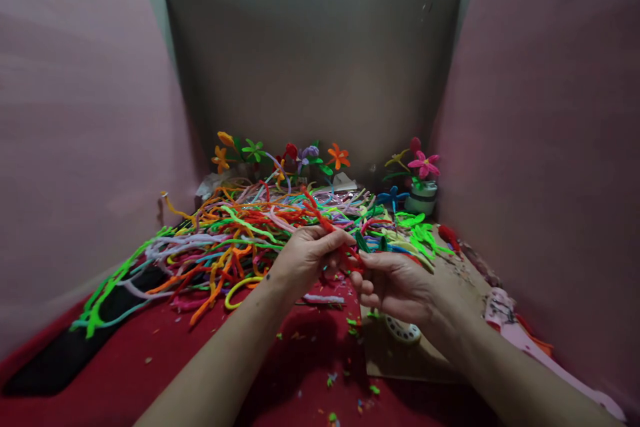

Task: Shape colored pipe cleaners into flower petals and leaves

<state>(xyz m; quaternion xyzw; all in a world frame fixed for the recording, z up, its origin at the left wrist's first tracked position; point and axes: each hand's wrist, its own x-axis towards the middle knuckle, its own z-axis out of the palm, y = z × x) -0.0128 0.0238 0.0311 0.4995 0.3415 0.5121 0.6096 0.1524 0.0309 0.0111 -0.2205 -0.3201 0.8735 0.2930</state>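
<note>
My left hand [313, 257] pinches a red pipe cleaner [317, 205], whose bent or doubled end sticks up past the fingers toward the back. Close beside it, my right hand [400, 283] is closed, thumb against fingers, on the lower part of the same red pipe cleaner. Part of the pipe cleaner is hidden by the fingertips. Just beyond the hands lies a large heap of coloured pipe cleaners [240, 230]. Dark green leaf-shaped pieces [367, 242] show right behind the fingers.
Finished pipe-cleaner flowers [339, 156] stand along the back, some by a white pot [421, 198] at right. Bright green leaf pieces [424, 238] lie on a cardboard sheet [400, 367]. Fluff scraps dot the red cloth [195, 373]. Pink panels [90, 113] enclose both sides.
</note>
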